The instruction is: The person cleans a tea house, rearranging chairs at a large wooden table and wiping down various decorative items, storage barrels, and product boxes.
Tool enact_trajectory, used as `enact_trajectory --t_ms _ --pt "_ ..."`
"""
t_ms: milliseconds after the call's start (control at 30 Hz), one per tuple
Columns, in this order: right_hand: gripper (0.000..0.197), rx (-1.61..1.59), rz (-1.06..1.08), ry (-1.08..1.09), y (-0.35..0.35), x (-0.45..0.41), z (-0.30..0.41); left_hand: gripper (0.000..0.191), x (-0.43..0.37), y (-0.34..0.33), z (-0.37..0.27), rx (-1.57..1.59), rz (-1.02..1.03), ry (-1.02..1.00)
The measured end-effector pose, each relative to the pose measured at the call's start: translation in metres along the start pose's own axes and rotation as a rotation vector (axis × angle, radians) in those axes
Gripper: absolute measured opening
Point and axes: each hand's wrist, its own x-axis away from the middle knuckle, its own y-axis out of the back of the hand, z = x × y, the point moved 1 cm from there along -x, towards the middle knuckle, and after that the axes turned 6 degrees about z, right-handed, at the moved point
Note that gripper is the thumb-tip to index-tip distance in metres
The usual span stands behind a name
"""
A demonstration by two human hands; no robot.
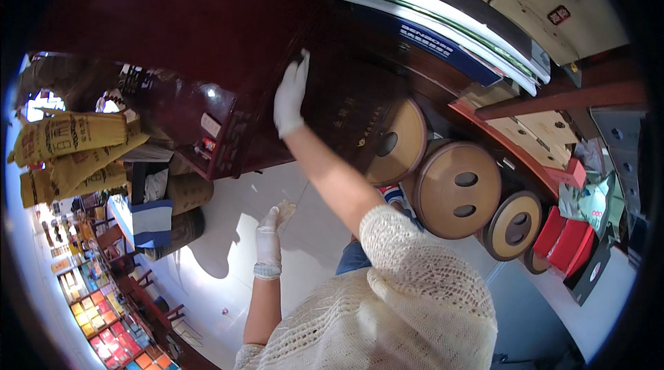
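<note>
My right hand (pixel 292 97), in a white glove, reaches out to dark red polished wooden furniture (pixel 207 12). Its fingers lie long and nearly straight at an edge of the wood. A small dark patch shows between the fingertips; whether it is a thing or a gap, I cannot tell. My left hand (pixel 268 237), also gloved in white, hangs lower over the pale tiled floor (pixel 306 235), apart from the furniture. Something pale shows at its bent fingers, too unclear to name. A dark panel or box (pixel 353 110) with gold writing stands beyond my right wrist.
Round drum-like containers (pixel 456 188) with dark oval marks stand at my right. Folders (pixel 446 33) and beige boxes (pixel 560 7) fill shelving above them. Red boxes (pixel 563 243) lie further right. Yellow printed bags (pixel 72 136) and brown cylinders (pixel 189 191) are at the left.
</note>
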Motion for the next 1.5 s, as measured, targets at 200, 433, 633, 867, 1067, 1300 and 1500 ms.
enact_trajectory --t_ms 200,433,633,867,1067,1300,1500 --pt "0.049 0.340 -0.015 0.121 0.042 -0.104 0.016 0.044 -0.034 -0.014 0.019 -0.043 0.066 0.036" --pt "0.052 0.136 -0.088 -0.409 0.070 -0.037 -0.042 0.044 -0.101 -0.014 0.051 0.118 -0.076 0.236" --pt "0.048 0.361 0.507 -0.638 0.145 0.074 -0.079 0.056 -0.200 -0.013 0.145 0.491 -0.177 0.384" --pt "0.059 1.450 0.659 -0.020 0.192 -0.078 0.042 0.084 -0.212 -0.082 0.150 0.689 0.057 0.331" --pt "0.066 1.810 0.755 -0.638 0.159 -0.156 0.020 0.084 -0.218 -0.110 0.173 1.127 0.015 0.168" --pt "0.058 1.922 0.817 -0.477 0.154 -0.124 0.021 0.079 -0.235 -0.104 0.229 1.211 0.007 0.254" --pt "0.070 1.912 0.933 -0.587 0.175 -0.094 0.028 0.074 -0.187 -0.090 0.271 1.264 -0.050 0.246"
